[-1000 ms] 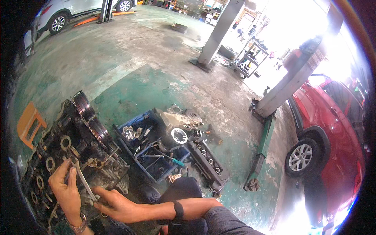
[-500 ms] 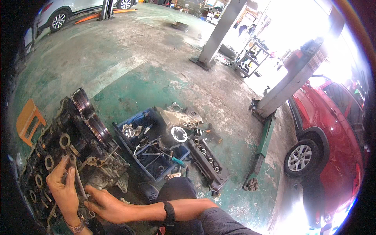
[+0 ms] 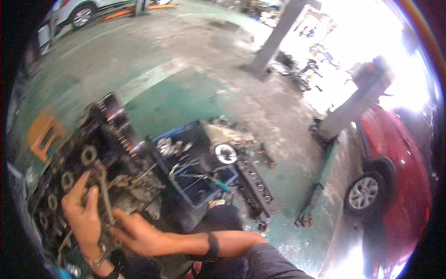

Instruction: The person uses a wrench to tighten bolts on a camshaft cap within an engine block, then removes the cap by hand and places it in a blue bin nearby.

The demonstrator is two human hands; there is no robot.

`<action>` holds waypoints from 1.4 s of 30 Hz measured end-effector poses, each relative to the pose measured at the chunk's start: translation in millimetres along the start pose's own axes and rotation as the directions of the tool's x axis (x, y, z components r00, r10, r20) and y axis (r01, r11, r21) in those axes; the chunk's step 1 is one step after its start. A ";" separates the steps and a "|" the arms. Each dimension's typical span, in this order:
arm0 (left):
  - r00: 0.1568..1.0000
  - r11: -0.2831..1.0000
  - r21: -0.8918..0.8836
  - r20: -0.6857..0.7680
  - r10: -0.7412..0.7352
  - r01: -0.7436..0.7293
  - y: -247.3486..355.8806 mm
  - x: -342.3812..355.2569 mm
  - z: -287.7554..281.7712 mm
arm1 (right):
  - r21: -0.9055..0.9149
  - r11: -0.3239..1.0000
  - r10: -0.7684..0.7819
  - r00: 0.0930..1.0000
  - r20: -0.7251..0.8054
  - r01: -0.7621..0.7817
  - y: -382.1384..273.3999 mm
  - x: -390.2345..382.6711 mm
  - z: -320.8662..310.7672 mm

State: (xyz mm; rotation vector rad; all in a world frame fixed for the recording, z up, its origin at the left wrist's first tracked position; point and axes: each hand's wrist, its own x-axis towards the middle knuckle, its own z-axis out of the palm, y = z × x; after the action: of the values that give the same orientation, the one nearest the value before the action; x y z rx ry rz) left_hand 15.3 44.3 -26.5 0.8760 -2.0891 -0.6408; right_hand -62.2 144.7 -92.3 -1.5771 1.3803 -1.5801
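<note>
The dark, greasy engine (image 3: 109,111) lies at the lower left, with a row of round openings and gear-like wheels at its upper end. A long metal wrench (image 3: 104,190) rests over it, its head among the openings. My left hand (image 3: 83,218) is closed at the wrench's head, fingertips partly hidden and blurred. My right hand (image 3: 141,237) grips the lower end of the handle, with my forearm crossing from the right.
A blue tray (image 3: 195,200) of parts and tools, a long cover (image 3: 253,186) and an orange stool (image 3: 44,135) surround the engine. A red car (image 3: 404,186), lift posts (image 3: 276,39) and a white car (image 3: 100,7) stand farther out.
My view has shifted, so the scene sits higher and farther right, and is now blurred. Both hands remain on the wrench at the engine, in much the same position.
</note>
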 end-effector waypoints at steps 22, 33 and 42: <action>0.990 0.913 -0.382 0.051 -0.131 0.141 -20.7 -1.5 -11.6 | 0.417 0.757 0.429 0.865 0.261 -0.502 -17.9 5.6 12.5; 0.986 0.919 -0.359 0.095 -0.138 0.163 -25.3 -2.2 -8.9 | 0.539 0.661 0.429 0.852 0.300 -0.522 -18.6 7.7 19.0; 0.994 0.989 -0.137 0.099 -0.037 0.050 -17.9 -0.6 -9.2 | 0.531 0.640 0.454 0.831 0.321 -0.555 -18.8 -1.8 0.9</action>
State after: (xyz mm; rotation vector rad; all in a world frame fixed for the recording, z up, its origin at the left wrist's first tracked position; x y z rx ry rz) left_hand 29.6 32.0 -33.5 0.8276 -2.0866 -0.8572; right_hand -55.6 152.7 -76.5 -0.7966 0.9556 -1.3111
